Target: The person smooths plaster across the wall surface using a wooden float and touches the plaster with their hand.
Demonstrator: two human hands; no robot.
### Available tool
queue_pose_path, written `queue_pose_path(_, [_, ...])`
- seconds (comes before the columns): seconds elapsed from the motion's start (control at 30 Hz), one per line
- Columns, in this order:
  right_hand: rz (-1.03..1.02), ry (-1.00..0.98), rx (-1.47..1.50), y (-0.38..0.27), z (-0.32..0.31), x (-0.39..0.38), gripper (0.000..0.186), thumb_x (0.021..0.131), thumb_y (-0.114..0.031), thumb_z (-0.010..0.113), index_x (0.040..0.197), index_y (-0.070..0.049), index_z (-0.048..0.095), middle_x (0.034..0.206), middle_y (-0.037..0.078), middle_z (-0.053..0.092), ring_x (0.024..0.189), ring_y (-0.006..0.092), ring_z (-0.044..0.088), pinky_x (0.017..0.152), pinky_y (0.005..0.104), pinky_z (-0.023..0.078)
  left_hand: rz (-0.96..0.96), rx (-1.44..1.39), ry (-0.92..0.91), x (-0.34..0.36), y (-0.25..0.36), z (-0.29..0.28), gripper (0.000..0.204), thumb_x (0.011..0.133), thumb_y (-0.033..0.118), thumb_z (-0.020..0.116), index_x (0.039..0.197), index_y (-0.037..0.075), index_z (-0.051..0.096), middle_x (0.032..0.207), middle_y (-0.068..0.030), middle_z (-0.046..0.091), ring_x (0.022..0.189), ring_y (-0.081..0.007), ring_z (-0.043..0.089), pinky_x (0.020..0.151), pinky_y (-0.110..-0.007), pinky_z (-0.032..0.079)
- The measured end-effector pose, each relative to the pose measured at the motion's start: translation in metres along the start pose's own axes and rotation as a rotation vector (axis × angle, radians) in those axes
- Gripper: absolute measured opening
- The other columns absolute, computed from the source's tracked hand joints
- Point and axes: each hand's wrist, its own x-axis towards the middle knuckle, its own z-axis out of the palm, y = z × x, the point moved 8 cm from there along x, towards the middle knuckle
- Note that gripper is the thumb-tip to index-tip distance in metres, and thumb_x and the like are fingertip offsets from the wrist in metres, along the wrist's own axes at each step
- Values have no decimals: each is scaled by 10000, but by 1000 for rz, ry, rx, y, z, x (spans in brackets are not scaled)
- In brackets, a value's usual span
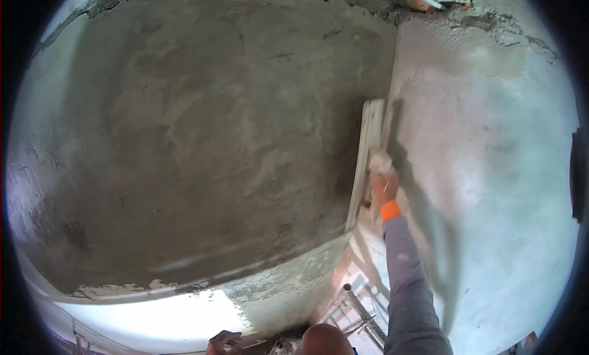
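My right hand (384, 182) reaches up and forward, its fingers closed round the handle of a long, pale plastering float (367, 152). The float stands nearly upright, its long edge in the corner where the dark grey plastered wall (233, 140) meets the pale wall (485, 146) on the right. A light plaster-coloured smear covers the knuckles, and an orange band circles the wrist. At the lower edge, well away from the float, my left hand (224, 343) shows only in part. Its fingers are loosely bent and somewhat apart, with nothing visible in them.
Broken, rough masonry (429, 14) runs along the top of both walls. Below the grey plaster, a ragged edge borders a paler strip (288, 293). Metal scaffold tubes (356, 306) stand low in the corner. A rounded brown shape (325, 341) at the bottom cannot be made out.
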Motion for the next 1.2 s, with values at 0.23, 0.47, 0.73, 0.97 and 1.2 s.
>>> queue_pose_path(0.23, [-318, -135, -146, -98, 73, -41, 219, 829, -164, 535, 967, -36, 647, 970, 172, 668, 908, 363, 625, 787, 423, 494, -180, 13, 15, -30, -54, -16, 329, 868, 114, 644, 1163, -18, 578, 987, -130, 612, 762, -194, 640, 663, -297, 523])
queue_pose_path(0.47, [-78, -66, -215, 22, 27, 0, 211, 840, -141, 570, 1019, -50, 636, 949, 162, 672, 859, 375, 629, 750, 430, 504, -46, 85, 110, 0, -24, -32, 300, 815, 127, 704, 1057, -28, 619, 928, -167, 636, 787, -229, 687, 632, -327, 555])
queue_pose_path(0.73, [556, -203, 594, 59, 24, 74, 86, 786, -144, 597, 795, -62, 575, 602, 30, 497, 491, 172, 500, 440, 329, 413, -149, -90, 70, -49, -66, -37, 249, 899, 158, 635, 1093, 5, 604, 1023, -121, 599, 849, -221, 628, 663, -334, 535])
queue_pose_path(0.97, [-352, -204, -234, -79, 49, 53, 137, 774, -108, 567, 825, 15, 597, 780, 74, 599, 726, 202, 577, 650, 332, 473, 272, 464, -98, -21, -33, -38, 253, 847, 195, 689, 1001, -2, 650, 975, -141, 641, 891, -237, 655, 699, -379, 538])
queue_pose_path(1.2, [-251, -434, 122, -233, 81, -19, 224, 675, -27, 569, 877, 42, 635, 764, 194, 639, 672, 330, 626, 633, 377, 505, -130, -93, 29, -31, -55, -55, 290, 802, 217, 722, 1019, 34, 661, 948, -143, 645, 883, -248, 638, 750, -367, 514])
